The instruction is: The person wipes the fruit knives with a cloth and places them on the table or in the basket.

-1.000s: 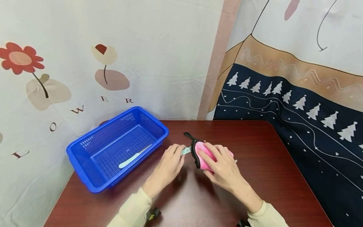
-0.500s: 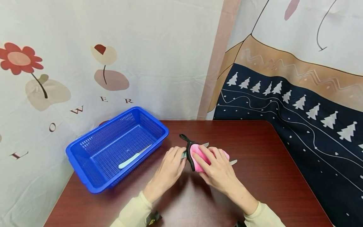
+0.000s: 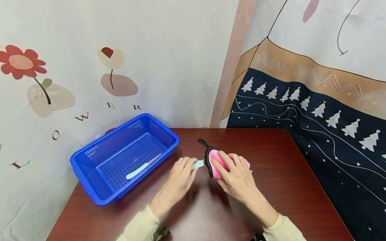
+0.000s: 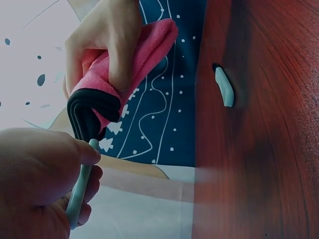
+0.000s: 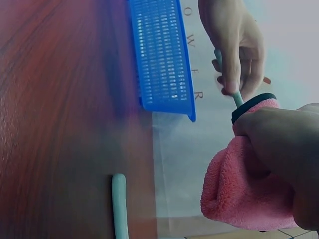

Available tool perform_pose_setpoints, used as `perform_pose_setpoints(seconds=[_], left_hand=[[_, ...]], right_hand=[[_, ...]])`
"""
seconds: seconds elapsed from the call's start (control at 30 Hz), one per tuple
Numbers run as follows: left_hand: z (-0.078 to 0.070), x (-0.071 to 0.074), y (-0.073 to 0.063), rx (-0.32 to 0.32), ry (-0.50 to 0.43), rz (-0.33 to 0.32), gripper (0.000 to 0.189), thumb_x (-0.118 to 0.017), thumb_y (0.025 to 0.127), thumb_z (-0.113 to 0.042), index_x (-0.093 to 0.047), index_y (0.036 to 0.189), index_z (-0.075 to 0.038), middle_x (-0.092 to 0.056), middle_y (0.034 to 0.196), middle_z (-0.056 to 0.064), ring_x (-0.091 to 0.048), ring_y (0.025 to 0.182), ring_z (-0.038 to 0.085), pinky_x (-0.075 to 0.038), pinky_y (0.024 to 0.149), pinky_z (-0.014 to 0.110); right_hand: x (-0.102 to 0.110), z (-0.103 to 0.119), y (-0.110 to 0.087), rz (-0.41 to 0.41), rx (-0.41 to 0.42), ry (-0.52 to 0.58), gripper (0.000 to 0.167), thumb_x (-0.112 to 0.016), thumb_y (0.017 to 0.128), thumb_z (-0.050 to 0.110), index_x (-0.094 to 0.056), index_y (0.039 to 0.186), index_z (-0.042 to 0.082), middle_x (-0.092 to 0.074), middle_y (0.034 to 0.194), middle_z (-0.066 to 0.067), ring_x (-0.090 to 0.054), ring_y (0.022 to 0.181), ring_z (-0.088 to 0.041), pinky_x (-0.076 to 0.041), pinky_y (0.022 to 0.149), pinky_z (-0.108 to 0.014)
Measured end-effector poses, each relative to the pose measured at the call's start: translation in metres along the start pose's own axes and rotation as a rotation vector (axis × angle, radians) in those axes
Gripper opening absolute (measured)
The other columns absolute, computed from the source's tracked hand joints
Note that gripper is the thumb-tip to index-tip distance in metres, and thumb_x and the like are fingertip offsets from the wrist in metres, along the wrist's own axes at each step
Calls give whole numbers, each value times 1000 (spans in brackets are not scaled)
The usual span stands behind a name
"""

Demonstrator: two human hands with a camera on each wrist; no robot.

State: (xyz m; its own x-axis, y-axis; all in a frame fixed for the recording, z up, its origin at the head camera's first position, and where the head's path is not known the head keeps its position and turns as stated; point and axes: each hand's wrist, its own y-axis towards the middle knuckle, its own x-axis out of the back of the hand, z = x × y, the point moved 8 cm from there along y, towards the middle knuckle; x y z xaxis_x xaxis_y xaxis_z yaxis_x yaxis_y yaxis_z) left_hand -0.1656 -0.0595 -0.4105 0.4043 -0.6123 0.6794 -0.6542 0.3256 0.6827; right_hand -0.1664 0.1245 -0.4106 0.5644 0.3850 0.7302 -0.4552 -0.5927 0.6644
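Note:
My left hand (image 3: 178,174) grips the pale green handle of a knife (image 3: 197,164) above the table. Around its blade, my right hand (image 3: 238,174) pinches a folded pink cloth (image 3: 215,163) with black trim and a hanging loop. The cloth hides the blade in the head view. In the left wrist view, the black edge of the cloth is close to the fingers on the handle. A second pale green knife (image 4: 224,87) lies on the table, mostly hidden by my right hand in the head view.
At the left stands a blue perforated basket (image 3: 90,187), tilted across the table's back left edge. Inside it lies another knife (image 3: 137,171) with a pale green handle. The brown table (image 3: 295,187) meets a patterned curtain (image 3: 181,67) behind.
Half a second ago the cloth was nearer my left hand and the blade tip stuck out beyond it. Since then the cloth has slid right, showing more handle and covering the tip.

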Motion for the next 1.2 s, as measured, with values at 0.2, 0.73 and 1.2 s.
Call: perform_pose_setpoints(seconds=[0.2,0.73,1.2], left_hand=[[2,0,-2,2,6,10,27,-84,95,-1,-71,118,0,-69,97,7,-63,88,24,-54,77,37],[10,10,-8,38,15,35,27,-84,97,-4,-72,120,-2,-70,100,5,-63,89,23,-57,80,39],[10,6,-7,31,37,45,26,-85,97,-5,-73,120,-2,-71,99,4,-64,90,23,-57,81,39]], right_hand=[[1,-12,-3,-2,-31,4,79,-101,72,22,-74,146,15,-69,147,-20,-63,110,-38,-57,87,-51],[14,-54,-16,-25,-119,24,71,-90,74,15,-75,143,12,-67,145,-26,-62,110,-42,-52,84,-53],[19,-31,-4,-87,-74,99,63,-82,81,18,-75,144,14,-67,147,-24,-63,112,-39,-54,87,-55]])
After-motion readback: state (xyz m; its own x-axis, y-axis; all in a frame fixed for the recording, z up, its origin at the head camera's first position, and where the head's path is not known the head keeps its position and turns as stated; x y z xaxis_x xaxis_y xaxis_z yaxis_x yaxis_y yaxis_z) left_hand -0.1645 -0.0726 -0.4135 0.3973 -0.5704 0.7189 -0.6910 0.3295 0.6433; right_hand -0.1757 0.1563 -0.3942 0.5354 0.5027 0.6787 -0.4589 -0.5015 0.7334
